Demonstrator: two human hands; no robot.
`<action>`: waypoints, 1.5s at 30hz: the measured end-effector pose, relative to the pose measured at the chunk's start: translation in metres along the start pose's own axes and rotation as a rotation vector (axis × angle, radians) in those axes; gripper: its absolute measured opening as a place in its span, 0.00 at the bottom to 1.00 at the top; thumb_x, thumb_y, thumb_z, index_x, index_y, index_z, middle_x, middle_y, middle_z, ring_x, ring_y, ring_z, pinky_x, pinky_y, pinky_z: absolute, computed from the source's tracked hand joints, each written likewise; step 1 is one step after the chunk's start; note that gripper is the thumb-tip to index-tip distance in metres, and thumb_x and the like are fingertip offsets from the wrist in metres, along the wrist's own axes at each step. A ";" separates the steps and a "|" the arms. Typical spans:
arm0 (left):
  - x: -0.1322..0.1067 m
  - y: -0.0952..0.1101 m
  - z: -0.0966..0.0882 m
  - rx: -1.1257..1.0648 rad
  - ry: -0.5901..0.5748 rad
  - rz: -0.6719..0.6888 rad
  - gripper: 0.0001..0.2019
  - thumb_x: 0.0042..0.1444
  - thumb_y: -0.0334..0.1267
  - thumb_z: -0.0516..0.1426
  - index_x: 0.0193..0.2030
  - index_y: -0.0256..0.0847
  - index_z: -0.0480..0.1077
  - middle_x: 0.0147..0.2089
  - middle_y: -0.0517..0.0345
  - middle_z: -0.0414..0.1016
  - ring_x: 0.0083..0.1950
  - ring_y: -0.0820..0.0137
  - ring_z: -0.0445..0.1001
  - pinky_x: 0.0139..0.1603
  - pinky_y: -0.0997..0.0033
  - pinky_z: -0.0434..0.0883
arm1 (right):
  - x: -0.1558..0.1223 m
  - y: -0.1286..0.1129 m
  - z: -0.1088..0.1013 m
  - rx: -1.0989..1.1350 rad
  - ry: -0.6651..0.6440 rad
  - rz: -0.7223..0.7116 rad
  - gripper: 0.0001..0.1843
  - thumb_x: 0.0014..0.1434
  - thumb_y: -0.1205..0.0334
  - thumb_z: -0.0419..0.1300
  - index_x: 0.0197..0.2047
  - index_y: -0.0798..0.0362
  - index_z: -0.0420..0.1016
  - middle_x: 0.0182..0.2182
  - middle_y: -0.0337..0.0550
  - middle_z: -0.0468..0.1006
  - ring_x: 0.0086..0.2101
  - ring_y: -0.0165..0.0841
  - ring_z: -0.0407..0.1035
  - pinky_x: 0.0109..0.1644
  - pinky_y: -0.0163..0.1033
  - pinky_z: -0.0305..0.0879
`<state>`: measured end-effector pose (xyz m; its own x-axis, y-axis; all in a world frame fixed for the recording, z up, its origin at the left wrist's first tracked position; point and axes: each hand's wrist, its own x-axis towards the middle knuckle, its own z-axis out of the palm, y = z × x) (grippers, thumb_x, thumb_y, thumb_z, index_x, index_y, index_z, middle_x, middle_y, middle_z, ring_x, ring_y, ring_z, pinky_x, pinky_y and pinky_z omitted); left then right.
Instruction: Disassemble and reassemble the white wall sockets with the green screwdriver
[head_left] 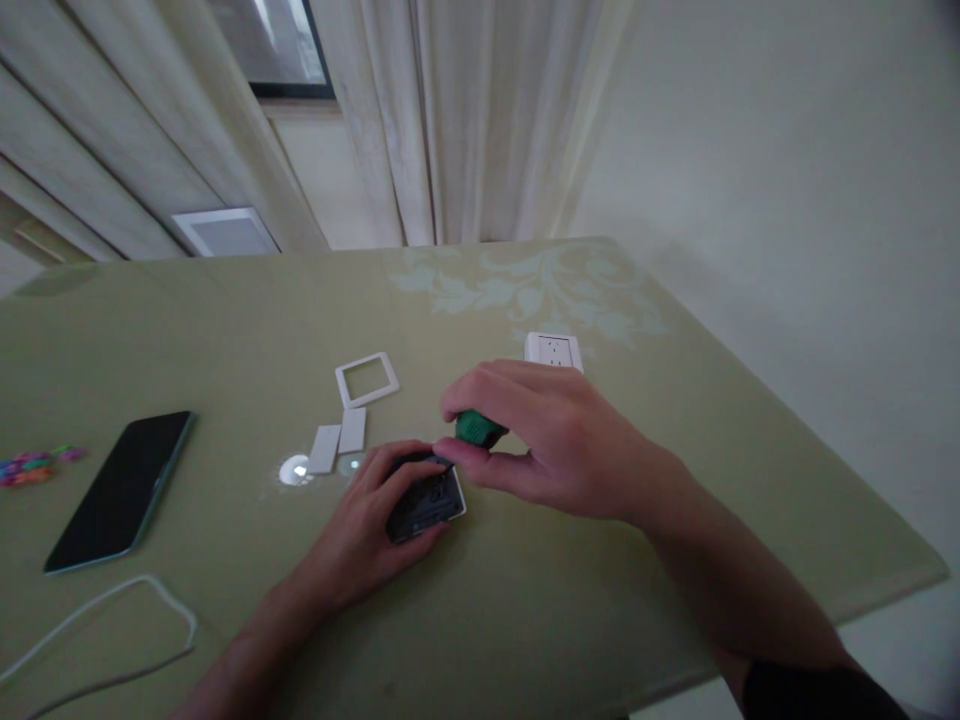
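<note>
My left hand (382, 510) is closed around a wall switch (429, 505), which has a dark back facing up and a white edge showing at its right side. Its thumb lies along the near edge, the fingers across the top. Just above the far right corner of the switch, my right hand (559, 440) grips the green and black handle of a screwdriver (478, 429) between thumb and fingers. The screwdriver's shaft and tip are hidden from view. Left of the hands lie a white square frame (343, 386) and two white rectangular plates (325, 450) (352, 430).
A white wall socket (553, 350) lies beyond my right hand. On the left are a dark phone (124, 490), a white cable (150, 580) and a small colourful cluster (34, 467). The pale green table (600, 600) meets a wall at right and curtains (487, 120) behind.
</note>
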<state>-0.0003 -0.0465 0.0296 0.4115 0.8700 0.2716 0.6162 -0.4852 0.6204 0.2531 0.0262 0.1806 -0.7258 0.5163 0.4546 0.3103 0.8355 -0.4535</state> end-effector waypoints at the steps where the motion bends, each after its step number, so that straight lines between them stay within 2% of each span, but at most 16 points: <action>1: -0.001 -0.001 0.001 -0.003 0.013 0.001 0.28 0.63 0.40 0.67 0.68 0.56 0.68 0.67 0.48 0.70 0.67 0.48 0.72 0.65 0.42 0.77 | 0.000 -0.002 0.000 0.012 -0.019 -0.041 0.07 0.77 0.59 0.60 0.47 0.53 0.74 0.40 0.42 0.81 0.40 0.31 0.73 0.45 0.35 0.66; 4: -0.003 -0.004 0.005 -0.014 0.017 -0.015 0.28 0.63 0.41 0.68 0.68 0.55 0.69 0.66 0.49 0.72 0.65 0.48 0.74 0.64 0.41 0.77 | 0.001 -0.008 0.001 -0.017 -0.046 -0.114 0.08 0.79 0.61 0.57 0.47 0.53 0.75 0.42 0.43 0.82 0.41 0.31 0.73 0.47 0.36 0.66; 8: -0.003 -0.003 0.005 0.000 0.012 -0.010 0.27 0.63 0.40 0.67 0.68 0.55 0.69 0.66 0.49 0.73 0.66 0.47 0.73 0.64 0.40 0.77 | 0.002 -0.009 0.003 -0.046 -0.031 -0.129 0.09 0.78 0.63 0.56 0.44 0.53 0.74 0.39 0.42 0.81 0.39 0.31 0.71 0.44 0.37 0.65; 13: 0.000 0.000 0.001 -0.015 0.023 0.012 0.24 0.65 0.42 0.66 0.67 0.55 0.70 0.67 0.49 0.72 0.65 0.48 0.73 0.63 0.41 0.77 | 0.001 -0.008 -0.003 -0.007 -0.120 -0.167 0.07 0.76 0.67 0.55 0.46 0.52 0.74 0.39 0.42 0.80 0.41 0.33 0.71 0.48 0.39 0.67; 32: 0.001 0.001 0.000 0.023 0.007 0.024 0.28 0.63 0.40 0.67 0.68 0.57 0.69 0.67 0.49 0.70 0.65 0.48 0.71 0.64 0.44 0.76 | 0.000 -0.008 -0.008 -0.010 -0.148 -0.156 0.04 0.73 0.69 0.56 0.46 0.51 0.69 0.40 0.43 0.79 0.44 0.36 0.70 0.47 0.40 0.67; 37: 0.000 0.001 0.000 0.025 -0.006 0.029 0.26 0.65 0.40 0.66 0.68 0.54 0.67 0.66 0.48 0.69 0.66 0.49 0.70 0.66 0.44 0.74 | 0.000 -0.010 -0.011 -0.023 -0.175 -0.184 0.09 0.67 0.74 0.57 0.48 0.53 0.69 0.43 0.46 0.79 0.46 0.37 0.69 0.50 0.41 0.69; 40: 0.000 0.002 0.000 0.022 -0.006 0.030 0.25 0.65 0.40 0.67 0.67 0.53 0.68 0.66 0.47 0.69 0.65 0.49 0.70 0.65 0.44 0.75 | -0.001 -0.010 -0.012 -0.035 -0.158 -0.188 0.11 0.65 0.75 0.57 0.49 0.53 0.69 0.45 0.47 0.79 0.47 0.38 0.70 0.52 0.44 0.70; 45: -0.001 0.000 0.002 0.014 0.010 0.037 0.27 0.65 0.41 0.66 0.69 0.53 0.68 0.66 0.47 0.71 0.65 0.48 0.71 0.64 0.41 0.76 | -0.001 -0.005 0.001 -0.123 -0.028 -0.202 0.04 0.75 0.66 0.58 0.52 0.53 0.72 0.42 0.44 0.80 0.43 0.34 0.72 0.47 0.40 0.70</action>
<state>0.0009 -0.0476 0.0283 0.4276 0.8523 0.3011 0.6098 -0.5179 0.5999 0.2517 0.0208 0.1815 -0.7968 0.3327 0.5043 0.2287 0.9387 -0.2579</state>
